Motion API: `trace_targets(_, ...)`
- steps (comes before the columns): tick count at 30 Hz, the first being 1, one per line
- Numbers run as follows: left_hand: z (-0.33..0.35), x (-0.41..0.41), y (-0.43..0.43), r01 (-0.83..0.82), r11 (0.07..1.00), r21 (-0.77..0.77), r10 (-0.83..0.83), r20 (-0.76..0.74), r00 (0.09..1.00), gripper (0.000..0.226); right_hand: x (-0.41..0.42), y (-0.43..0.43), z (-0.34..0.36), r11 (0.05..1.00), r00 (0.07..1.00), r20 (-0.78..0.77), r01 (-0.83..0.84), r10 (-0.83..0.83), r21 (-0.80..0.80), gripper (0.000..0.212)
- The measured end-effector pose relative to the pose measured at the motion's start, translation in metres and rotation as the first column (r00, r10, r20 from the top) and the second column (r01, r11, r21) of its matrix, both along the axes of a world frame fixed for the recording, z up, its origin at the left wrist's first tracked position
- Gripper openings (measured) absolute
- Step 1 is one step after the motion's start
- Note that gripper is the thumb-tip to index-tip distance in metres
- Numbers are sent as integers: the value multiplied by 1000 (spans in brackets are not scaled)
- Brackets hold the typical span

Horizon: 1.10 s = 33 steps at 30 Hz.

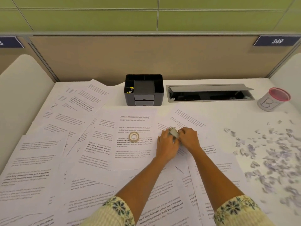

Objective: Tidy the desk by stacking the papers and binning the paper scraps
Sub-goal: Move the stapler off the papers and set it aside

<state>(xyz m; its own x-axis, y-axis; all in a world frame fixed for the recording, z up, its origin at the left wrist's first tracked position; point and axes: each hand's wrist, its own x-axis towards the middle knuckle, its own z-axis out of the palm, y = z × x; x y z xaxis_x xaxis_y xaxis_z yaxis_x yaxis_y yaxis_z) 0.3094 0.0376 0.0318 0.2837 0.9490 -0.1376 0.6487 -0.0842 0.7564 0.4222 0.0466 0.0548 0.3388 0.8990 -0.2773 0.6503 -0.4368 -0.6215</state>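
Two hands, left hand (167, 145) and right hand (189, 138), are gripping a small grey metal device (174, 132) over white printed paper sheets (135, 128) covering the bench (228, 115); being light and limp, these are likely needing edge pinches.

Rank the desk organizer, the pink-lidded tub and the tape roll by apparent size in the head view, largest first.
1. Black desk organizer
2. Pink-lidded tub
3. Tape roll, clearly the smallest although it lies nearest the camera
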Motion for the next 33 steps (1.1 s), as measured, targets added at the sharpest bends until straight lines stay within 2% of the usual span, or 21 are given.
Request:
trace_targets(6,14,18,6,-204,945,-256,266,237,934,25,4,6,4,997,986,-161,40,-50,-63,26)
trace_targets(11,29,13,14,-350,852,-390,479,309,822,9,2,7,8,996,950,-298,92,-94,-19,29)
trace_targets(12,31,9,16,-358,844,-400,495,323,807,12,0,9,10,996,946,-311,94,-92,-9,30)
trace_targets(14,32,2,19,-353,840,-411,504,354,787,48,-3,14,13,994,939,-329,112,-101,16,29)
trace_targets(15,33,-2,20,-348,844,-408,501,370,782,57,-6,17,16,990,932,-344,136,-117,29,26)
trace_targets(19,37,-22,30,-270,890,-367,421,437,795,51,-13,36,30,971,824,-528,237,-206,-10,37)
trace_targets(22,41,-37,38,-245,911,-333,378,433,818,50,-17,52,45,980,768,-618,199,-172,-26,38)
trace_targets(26,50,-50,54,-292,917,-271,380,377,845,46,-21,73,66,995,796,-599,102,-83,-2,33)
trace_targets(29,59,-56,69,-356,899,-254,429,357,830,46,-21,88,80,997,806,-592,53,-14,48,26)
trace_targets(33,74,-59,94,-419,897,-138,439,369,819,30,-29,108,95,973,855,-519,120,-1,196,15)
